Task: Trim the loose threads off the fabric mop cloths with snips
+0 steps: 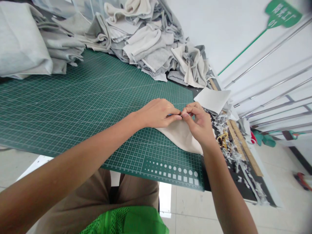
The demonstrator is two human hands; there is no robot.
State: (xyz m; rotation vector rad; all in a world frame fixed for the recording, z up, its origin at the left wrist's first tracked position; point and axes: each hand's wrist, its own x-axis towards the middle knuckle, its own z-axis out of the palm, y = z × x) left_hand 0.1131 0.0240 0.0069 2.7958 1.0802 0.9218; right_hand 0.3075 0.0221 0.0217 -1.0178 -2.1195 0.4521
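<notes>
A cream piece of fabric (180,135) with a curved edge lies on the green cutting mat (102,97), partly under both hands. Just above it, my left hand (159,112) is closed, thumb and index finger pressed together; a small blue bit shows between them, too little to name. My right hand (199,122) meets it fingertip to fingertip in a pinch. Whatever is between the right fingers is hidden or too small to tell. Both hands are over the right part of the mat.
Heaps of grey and cream fabric (148,42) line the back, with a folded stack (24,42) at left. At right lie a white sheet (212,99), gold-handled scissors (223,140), wooden rulers (245,146) and shredded scraps. Metal rods (273,84) stand against the wall.
</notes>
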